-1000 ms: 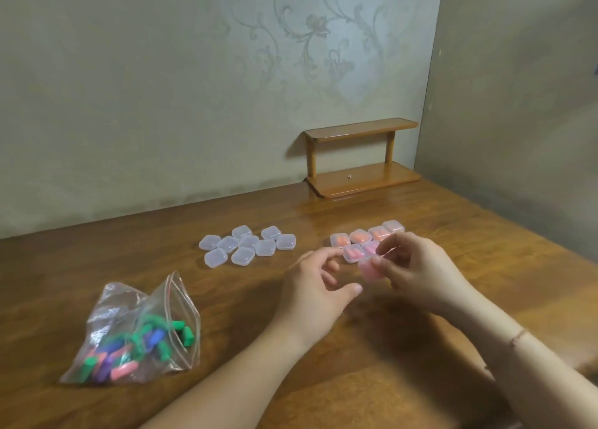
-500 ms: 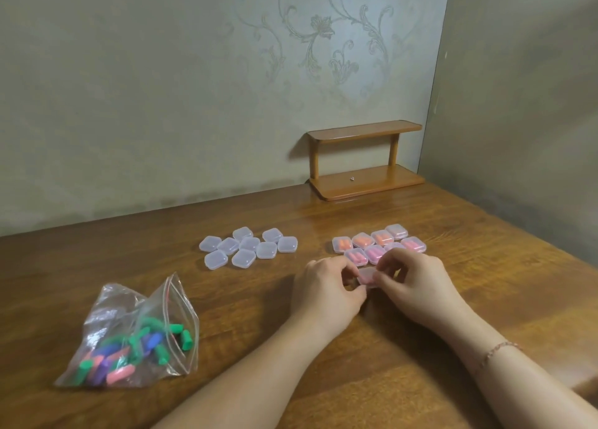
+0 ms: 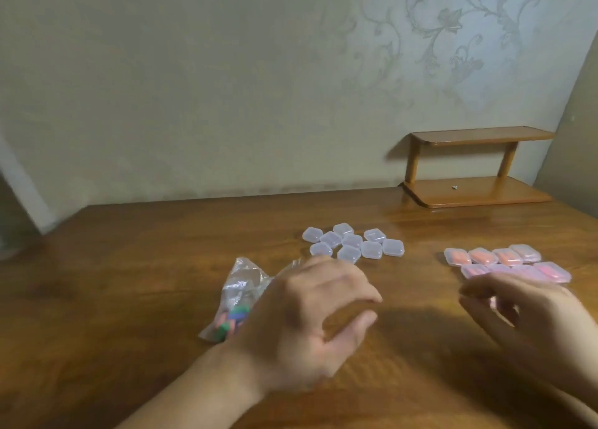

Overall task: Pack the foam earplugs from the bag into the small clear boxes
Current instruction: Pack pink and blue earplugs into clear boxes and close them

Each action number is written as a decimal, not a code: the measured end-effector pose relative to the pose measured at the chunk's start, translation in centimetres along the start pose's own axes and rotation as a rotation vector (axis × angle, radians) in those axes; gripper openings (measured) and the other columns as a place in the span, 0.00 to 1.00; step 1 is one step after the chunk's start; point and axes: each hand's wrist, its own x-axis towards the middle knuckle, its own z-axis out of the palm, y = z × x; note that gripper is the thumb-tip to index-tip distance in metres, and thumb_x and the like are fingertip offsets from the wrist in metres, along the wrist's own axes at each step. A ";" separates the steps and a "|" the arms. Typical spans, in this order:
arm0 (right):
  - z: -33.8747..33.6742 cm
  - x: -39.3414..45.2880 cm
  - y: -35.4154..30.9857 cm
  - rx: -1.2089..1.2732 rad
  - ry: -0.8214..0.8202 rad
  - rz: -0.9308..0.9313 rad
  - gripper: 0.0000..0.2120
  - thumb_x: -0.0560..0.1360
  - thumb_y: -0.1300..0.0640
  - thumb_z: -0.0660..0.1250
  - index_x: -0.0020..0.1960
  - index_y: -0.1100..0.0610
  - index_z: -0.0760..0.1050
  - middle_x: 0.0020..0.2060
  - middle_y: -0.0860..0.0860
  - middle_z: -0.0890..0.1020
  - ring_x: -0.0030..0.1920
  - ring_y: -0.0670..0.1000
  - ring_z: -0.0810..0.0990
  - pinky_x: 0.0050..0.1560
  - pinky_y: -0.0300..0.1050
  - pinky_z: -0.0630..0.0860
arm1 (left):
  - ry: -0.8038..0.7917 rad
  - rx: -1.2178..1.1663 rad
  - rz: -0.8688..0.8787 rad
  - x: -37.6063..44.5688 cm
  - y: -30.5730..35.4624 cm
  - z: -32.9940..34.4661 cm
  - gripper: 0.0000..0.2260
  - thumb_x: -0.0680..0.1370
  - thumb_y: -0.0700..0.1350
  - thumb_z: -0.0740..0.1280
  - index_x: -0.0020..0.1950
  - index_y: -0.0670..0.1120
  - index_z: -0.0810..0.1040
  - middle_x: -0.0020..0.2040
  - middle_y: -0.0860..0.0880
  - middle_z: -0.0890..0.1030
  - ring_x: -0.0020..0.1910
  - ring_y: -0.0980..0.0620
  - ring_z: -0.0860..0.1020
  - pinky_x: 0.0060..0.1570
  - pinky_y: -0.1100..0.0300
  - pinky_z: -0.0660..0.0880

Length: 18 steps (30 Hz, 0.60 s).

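In the head view, the bag [image 3: 239,299] of foam earplugs is seen lying on the table [image 3: 129,299], directly behind and to the left of the left hand [image 3: 310,318], which partly covers it; its crumpled mouth is turned toward the far side, so its long axis runs from near to far, tilted slightly rightward. The left hand is held with fingers loosely curled and nothing is gripped in it, although motion blur softens the fingertips. The right hand [image 3: 530,309] is positioned well to the right, its fingers bent over the near edge of the filled boxes [image 3: 504,262]; whether anything is pinched there cannot be told from the blur. The empty clear boxes [image 3: 352,242] are clustered beyond the left hand, between the bag and the filled group. The bag is judged to be nearer the left hand, with the right hand well apart from it. The coming reach for earplugs is therefore best assigned to the left hand, moved leftward and away. A small wooden shelf [image 3: 475,166] stands against the wall.
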 end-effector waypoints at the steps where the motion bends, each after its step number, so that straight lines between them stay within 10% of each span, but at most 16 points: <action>1: 0.4 0.7 -1.7 0.014 -0.062 -0.061 0.04 0.72 0.42 0.67 0.44 0.40 0.77 0.35 0.33 0.76 0.29 0.39 0.73 0.25 0.38 0.71 | 0.057 0.045 -0.034 -1.0 -1.6 -1.7 0.05 0.77 0.42 0.71 0.50 0.43 0.84 0.48 0.51 0.82 0.48 0.51 0.80 0.51 0.58 0.76; 9: 10.3 10.4 -8.2 -0.188 -0.198 -0.035 0.15 0.73 0.36 0.65 0.55 0.42 0.78 0.59 0.41 0.77 0.59 0.47 0.71 0.46 0.38 0.70 | 0.348 0.155 -0.564 -5.8 -10.4 -5.3 0.09 0.75 0.38 0.73 0.49 0.52 0.81 0.46 0.62 0.79 0.45 0.57 0.78 0.42 0.59 0.77; 18: 15.0 12.3 -11.3 -0.506 -0.192 -0.056 0.20 0.75 0.34 0.58 0.51 0.48 0.76 0.49 0.45 0.81 0.50 0.51 0.70 0.48 0.45 0.68 | 0.386 0.191 -0.569 -6.0 -11.4 -5.1 0.05 0.76 0.43 0.70 0.49 0.53 0.81 0.42 0.58 0.78 0.45 0.58 0.78 0.42 0.55 0.80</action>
